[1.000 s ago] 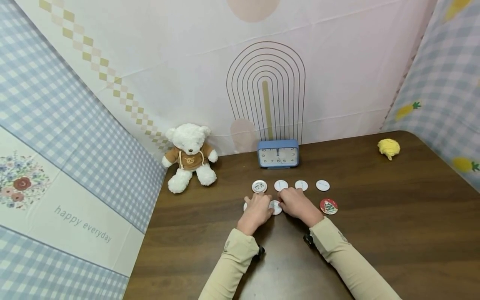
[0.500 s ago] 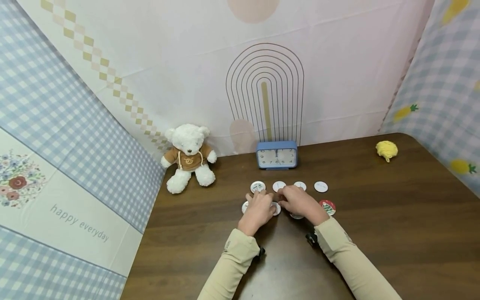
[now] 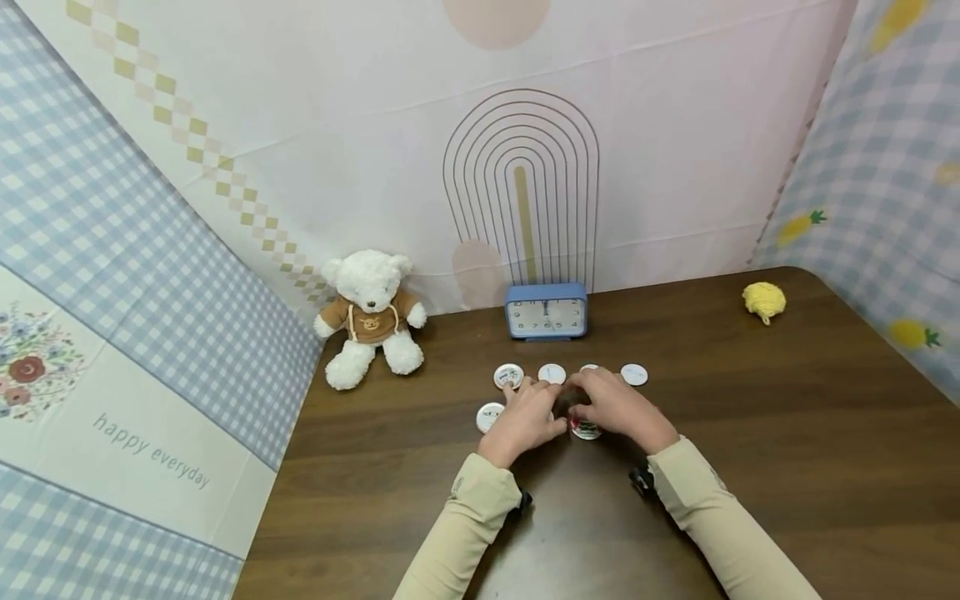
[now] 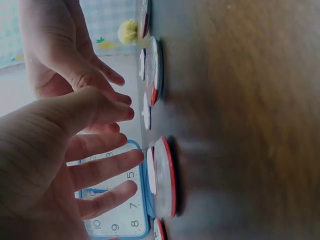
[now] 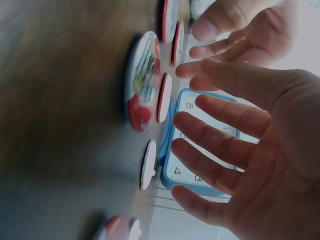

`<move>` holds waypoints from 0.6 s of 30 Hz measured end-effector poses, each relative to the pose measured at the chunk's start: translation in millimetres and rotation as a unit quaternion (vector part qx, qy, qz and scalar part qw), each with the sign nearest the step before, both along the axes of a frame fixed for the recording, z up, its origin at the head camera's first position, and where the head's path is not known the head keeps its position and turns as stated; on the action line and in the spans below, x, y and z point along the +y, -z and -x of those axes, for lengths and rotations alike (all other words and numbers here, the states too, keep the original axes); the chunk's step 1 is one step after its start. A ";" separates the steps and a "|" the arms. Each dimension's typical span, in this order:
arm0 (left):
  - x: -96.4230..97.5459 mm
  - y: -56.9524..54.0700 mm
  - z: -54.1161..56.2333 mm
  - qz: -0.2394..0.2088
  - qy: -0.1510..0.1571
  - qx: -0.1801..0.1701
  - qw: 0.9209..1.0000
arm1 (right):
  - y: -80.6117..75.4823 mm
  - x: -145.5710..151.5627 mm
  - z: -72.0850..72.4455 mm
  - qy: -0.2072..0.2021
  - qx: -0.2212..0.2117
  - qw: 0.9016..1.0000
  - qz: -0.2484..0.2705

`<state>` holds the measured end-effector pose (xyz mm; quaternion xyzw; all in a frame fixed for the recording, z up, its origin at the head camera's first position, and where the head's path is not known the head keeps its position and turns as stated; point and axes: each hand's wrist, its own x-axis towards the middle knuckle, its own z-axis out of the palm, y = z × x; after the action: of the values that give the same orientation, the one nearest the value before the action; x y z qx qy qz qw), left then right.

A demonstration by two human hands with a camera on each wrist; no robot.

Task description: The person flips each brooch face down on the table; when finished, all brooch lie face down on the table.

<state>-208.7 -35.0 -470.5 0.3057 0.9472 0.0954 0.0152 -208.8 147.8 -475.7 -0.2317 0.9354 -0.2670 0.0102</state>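
Two rows of round pin badges lie on the brown table, most with white backs up. My left hand hovers over the front row, fingers spread and nothing gripped in the left wrist view. It partly covers a red-rimmed badge, beside a white-backed badge. Close on the right, my right hand hangs over a badge with a red and green picture, lying face up; its fingers are extended and hold nothing. Another reddish badge is at the right wrist view's lower edge, hidden by my arm in the head view.
Behind the hands lie back-row badges, with one badge at the right end. A blue clock stands behind them. The white teddy bear sits at the left, and a yellow yarn ball lies far right.
My right hand has shifted slightly right, its fingers lifting and loosening. The picture badge beneath it, mostly covered before, now shows its printed face. The left hand has moved slightly right.
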 end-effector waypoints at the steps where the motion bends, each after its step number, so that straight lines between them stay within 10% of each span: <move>1: 1.4 0.0 0.1 0.001 0.003 -0.005 1.000 | 0.2 1.9 -0.8 0.001 -0.003 1.000 -0.002; 18: 17.8 2.3 2.4 0.029 0.036 -0.025 0.999 | 1.3 19.4 -11.5 0.009 -0.017 0.998 -0.064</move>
<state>-211.1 -17.2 -472.8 0.3367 0.9372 0.0750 0.0516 -197.4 167.2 -477.0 -0.2180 0.9522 -0.2107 0.0384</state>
